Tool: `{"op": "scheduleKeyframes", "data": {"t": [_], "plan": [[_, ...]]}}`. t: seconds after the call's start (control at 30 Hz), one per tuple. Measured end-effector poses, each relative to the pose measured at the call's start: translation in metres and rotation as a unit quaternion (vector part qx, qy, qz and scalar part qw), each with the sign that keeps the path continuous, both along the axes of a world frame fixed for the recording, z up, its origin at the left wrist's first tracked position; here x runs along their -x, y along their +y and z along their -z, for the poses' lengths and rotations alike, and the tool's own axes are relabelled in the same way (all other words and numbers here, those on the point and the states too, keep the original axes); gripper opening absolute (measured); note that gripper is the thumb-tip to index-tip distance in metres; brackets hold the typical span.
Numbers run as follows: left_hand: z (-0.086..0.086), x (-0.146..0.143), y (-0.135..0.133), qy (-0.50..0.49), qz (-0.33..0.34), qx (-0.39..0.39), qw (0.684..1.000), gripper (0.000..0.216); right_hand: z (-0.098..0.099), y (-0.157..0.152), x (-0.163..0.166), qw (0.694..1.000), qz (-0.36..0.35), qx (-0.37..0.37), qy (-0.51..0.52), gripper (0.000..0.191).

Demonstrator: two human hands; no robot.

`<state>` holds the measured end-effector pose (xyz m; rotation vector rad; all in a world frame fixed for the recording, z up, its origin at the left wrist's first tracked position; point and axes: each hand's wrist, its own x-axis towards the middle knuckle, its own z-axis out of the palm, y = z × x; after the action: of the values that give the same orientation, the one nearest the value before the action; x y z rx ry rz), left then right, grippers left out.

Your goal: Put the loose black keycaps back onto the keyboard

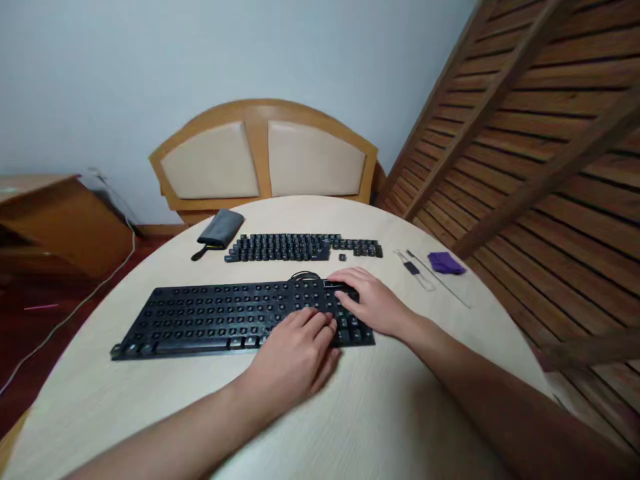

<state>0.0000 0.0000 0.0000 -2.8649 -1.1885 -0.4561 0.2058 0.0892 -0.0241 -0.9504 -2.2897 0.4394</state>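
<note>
A black keyboard (pixel 210 313) lies on the round table, most of its key positions bare, with caps on part of the bottom row and lower right keys. My left hand (pixel 300 350) rests over its lower right part, fingers bent together with tips on the keys and thumb lower down; I see nothing held in it. My right hand (pixel 370 300) grips the far right corner, thumb on the key area and fingers along the back edge. Whatever lies under either palm is hidden. Behind the keyboard sit rows of loose black keycaps (pixel 280 247) and one separate keycap (pixel 342 257).
A grey pouch (pixel 221 229) lies at the back left. To the right are a wire keycap puller (pixel 412 268), a thin rod-like tool (pixel 440 279) and a folded purple cloth (pixel 446 262). A coiled cable (pixel 305 275) shows behind the keyboard. A chair (pixel 263 150) stands beyond the table (pixel 165 413).
</note>
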Motion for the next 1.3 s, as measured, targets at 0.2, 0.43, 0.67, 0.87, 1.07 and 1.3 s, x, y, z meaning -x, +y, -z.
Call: {"op": "scheduleKeyframes", "data": {"t": [0.2,0.43,0.67,0.87,1.07,1.3], "plan": [[-0.001,0.002,0.000,0.008,0.009,0.003,1.000,0.032,0.000,0.001,0.000,1.000,-0.002,-0.003,-0.001,0.027],[-0.004,0.002,0.002,0.005,0.005,0.028,1.000,0.033,0.000,0.001,0.000,1.000,-0.001,-0.004,0.001,0.028],[-0.004,0.002,0.002,0.011,0.005,0.027,1.000,0.031,-0.001,0.002,0.000,1.000,-0.001,-0.003,-0.002,0.028],[-0.002,0.002,0.001,0.036,0.003,-0.001,0.999,0.032,-0.001,0.002,0.001,1.000,-0.003,-0.004,0.000,0.029],[-0.002,0.004,0.001,0.045,0.008,0.016,0.999,0.031,0.000,0.002,0.000,1.000,0.000,-0.004,-0.002,0.029],[0.009,0.002,0.000,0.012,-0.001,0.005,1.000,0.032,-0.002,0.002,0.000,1.000,-0.003,-0.005,-0.002,0.029]]}}
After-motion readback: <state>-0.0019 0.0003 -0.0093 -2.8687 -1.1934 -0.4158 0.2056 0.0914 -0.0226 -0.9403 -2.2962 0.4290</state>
